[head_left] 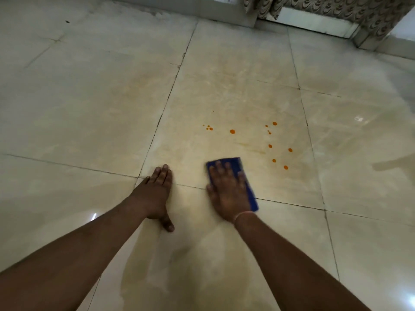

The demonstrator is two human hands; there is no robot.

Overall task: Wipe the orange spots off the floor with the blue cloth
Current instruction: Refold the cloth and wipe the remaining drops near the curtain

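My right hand (pixel 229 191) lies flat on a folded blue cloth (pixel 235 163), pressing it to the cream floor tile (pixel 224 90). Only the cloth's far end and right edge show around the hand. Several orange spots dot the tile beyond the cloth: a small cluster (pixel 209 128), one larger spot (pixel 232 131), and a scatter to the right (pixel 270 146) down to a spot (pixel 285 167) level with the cloth's far end. A faint orange smear (pixel 253 149) runs between them. My left hand (pixel 157 194) rests palm down on the floor left of the cloth, fingers apart, holding nothing.
Dark grout lines (pixel 166 104) divide the glossy tiles. A pale skirting and step (pixel 224 12) run along the back, with a patterned curtain (pixel 336 10) hanging at the back right. A damp patch (pixel 157 272) shows on the floor between my forearms.
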